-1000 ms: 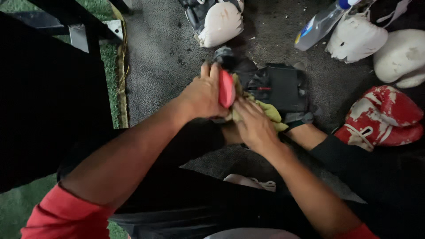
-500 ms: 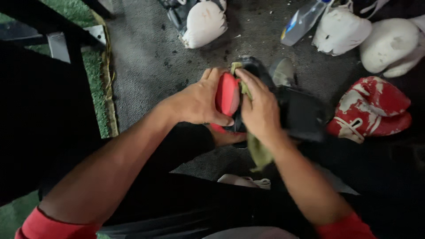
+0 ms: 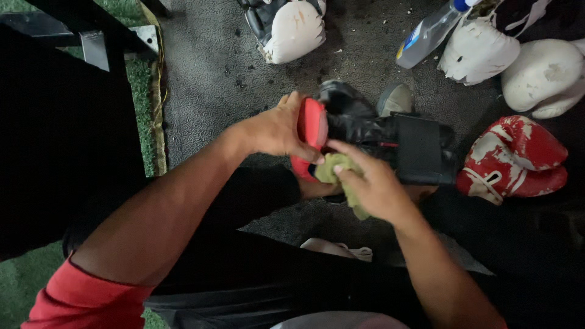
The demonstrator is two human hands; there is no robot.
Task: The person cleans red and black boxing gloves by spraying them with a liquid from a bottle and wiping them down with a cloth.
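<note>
My left hand (image 3: 277, 131) grips the red end of a black and red boxing glove (image 3: 372, 131) held over my lap. My right hand (image 3: 375, 186) is closed on a yellow-green cloth (image 3: 338, 173) and presses it against the glove's near side, just below the red part. The glove's black wrist cuff (image 3: 420, 149) points to the right.
On the dark rubber floor (image 3: 213, 79) lie a worn red and white glove (image 3: 515, 158), several white gloves (image 3: 292, 27) (image 3: 481, 52) (image 3: 545, 76), and a clear spray bottle (image 3: 429, 30). A black frame (image 3: 91, 24) and green turf (image 3: 143, 79) run along the left.
My right hand has slid the cloth from the top of the glove down to its near side. The glove has turned a little, showing more of its black body and cuff.
</note>
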